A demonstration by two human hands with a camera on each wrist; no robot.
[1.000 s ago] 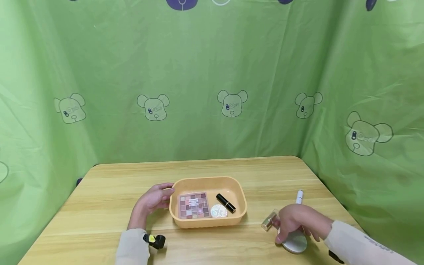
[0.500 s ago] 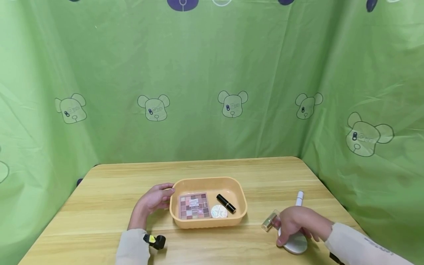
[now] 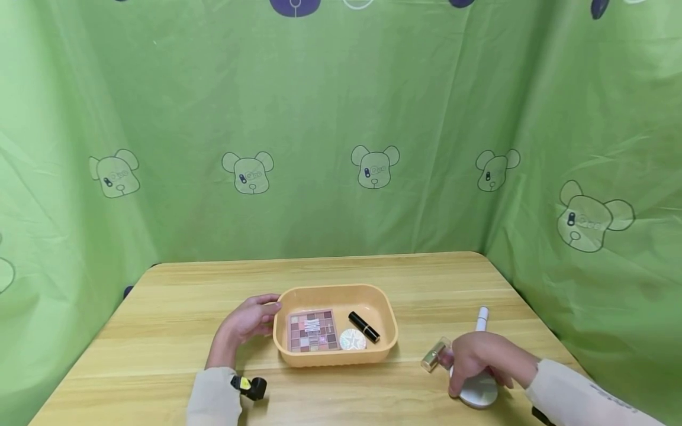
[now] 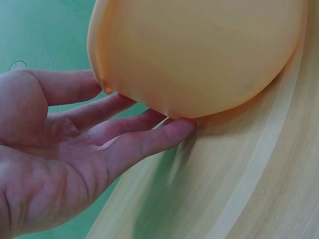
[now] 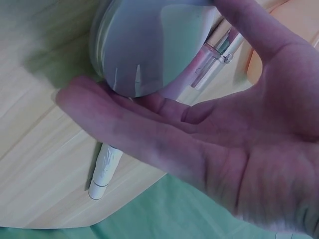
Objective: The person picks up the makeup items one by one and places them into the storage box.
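My left hand (image 3: 253, 319) holds the left end of a pale orange plastic basket (image 3: 333, 359), its thumb (image 4: 70, 85) at the rim and other fingers against the outer wall. In the basket lie an eyeshadow palette (image 3: 313, 331), a round white case (image 3: 353, 339) with a star, and a black lipstick tube (image 3: 364, 327). At the table's right side my right hand (image 3: 474, 355) grips a round, shiny silver compact (image 3: 479, 391) by its edges, thumb on one side and fingers on the other. The hand hides part of it.
Just left of the right hand lies a clear-and-gold cosmetic tube (image 3: 434, 356), partly covered by the fingers. A white tube (image 3: 482, 319) lies beyond that hand. Green curtains (image 3: 319, 219) surround the wooden table (image 3: 213, 278) at the back and sides.
My right hand and the compact have shifted very slightly to the right. The left hand and the basket have stayed in place.
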